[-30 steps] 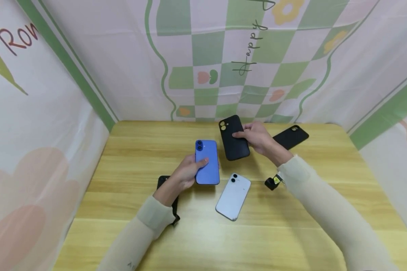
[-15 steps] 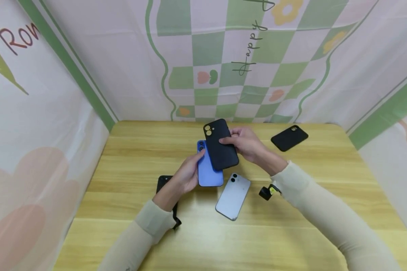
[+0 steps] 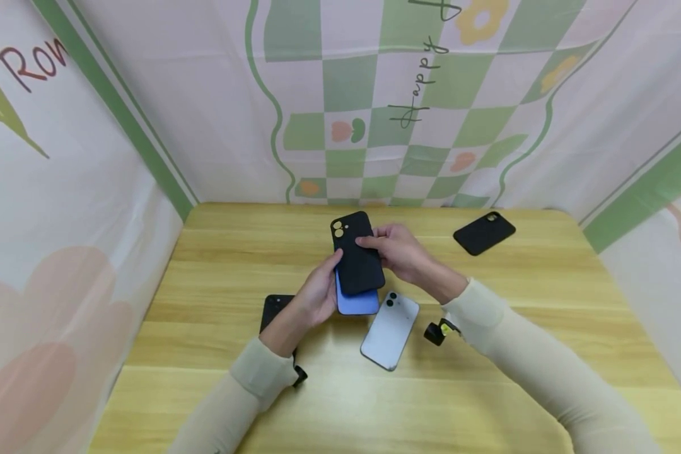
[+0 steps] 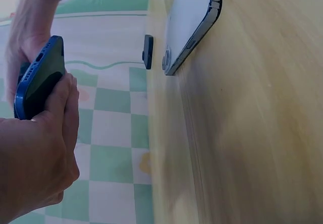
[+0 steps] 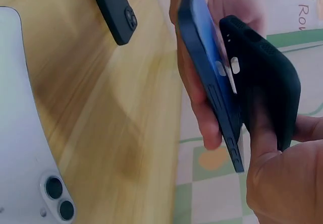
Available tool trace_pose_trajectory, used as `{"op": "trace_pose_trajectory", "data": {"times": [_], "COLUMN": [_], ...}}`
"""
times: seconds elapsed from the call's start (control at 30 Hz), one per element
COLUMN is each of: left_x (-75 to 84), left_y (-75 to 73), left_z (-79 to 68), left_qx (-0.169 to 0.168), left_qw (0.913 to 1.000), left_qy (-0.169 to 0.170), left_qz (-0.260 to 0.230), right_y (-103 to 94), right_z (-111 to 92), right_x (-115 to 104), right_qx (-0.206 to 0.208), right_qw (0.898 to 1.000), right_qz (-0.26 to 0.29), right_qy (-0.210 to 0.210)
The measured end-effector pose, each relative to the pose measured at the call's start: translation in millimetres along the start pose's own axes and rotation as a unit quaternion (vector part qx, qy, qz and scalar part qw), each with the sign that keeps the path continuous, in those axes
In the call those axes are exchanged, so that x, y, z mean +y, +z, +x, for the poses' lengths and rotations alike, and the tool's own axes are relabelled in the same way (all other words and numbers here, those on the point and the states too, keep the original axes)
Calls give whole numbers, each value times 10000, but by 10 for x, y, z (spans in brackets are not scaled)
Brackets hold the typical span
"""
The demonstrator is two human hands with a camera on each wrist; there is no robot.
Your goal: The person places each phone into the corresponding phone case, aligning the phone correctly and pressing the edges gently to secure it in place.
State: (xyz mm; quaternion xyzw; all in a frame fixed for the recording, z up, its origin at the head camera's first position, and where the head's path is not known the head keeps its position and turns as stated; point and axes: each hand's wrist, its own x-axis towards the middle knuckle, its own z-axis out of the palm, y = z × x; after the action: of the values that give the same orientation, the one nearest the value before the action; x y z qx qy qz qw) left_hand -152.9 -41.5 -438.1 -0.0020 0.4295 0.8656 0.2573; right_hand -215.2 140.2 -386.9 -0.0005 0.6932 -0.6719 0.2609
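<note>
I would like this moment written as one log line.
left hand: holds blue phone | right hand: holds black case | fit: case over phone's back, not seated | white phone: on table

Matt black case [image 3: 360, 265] — plastic-looking, smooth blue phone [image 3: 359, 304], wood-grain tabletop [image 3: 386, 413] — softly glossy, creased cloth backdrop [image 3: 204, 94]

White phone [image 3: 389, 330], black case [image 3: 484, 233] on wooden table [image 3: 431, 403]; checkered backdrop [image 3: 349, 82] behind.

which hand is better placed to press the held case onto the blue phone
Likely the right hand: it holds the black case over the blue phone, which the left hand grips.
</note>
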Motion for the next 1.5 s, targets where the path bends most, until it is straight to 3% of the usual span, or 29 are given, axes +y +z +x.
{"op": "trace_pose_trajectory", "data": {"times": [0.53, 1.27, 1.5], "left_x": [-37, -25, -18], "left_y": [11, -25, -29], "left_z": [52, 30, 24], "left_qx": [271, 275, 229], "left_qw": [9995, 9996, 9996], "left_qy": [2, -14, 52], "left_qz": [-168, 118, 148], "right_y": [97, 83, 17], "right_z": [-56, -148, -174], "right_x": [64, 141, 90], "right_qx": [124, -224, -398], "right_qw": [9996, 9985, 9969], "right_qz": [-175, -312, -624], "right_qy": [198, 390, 281]}}
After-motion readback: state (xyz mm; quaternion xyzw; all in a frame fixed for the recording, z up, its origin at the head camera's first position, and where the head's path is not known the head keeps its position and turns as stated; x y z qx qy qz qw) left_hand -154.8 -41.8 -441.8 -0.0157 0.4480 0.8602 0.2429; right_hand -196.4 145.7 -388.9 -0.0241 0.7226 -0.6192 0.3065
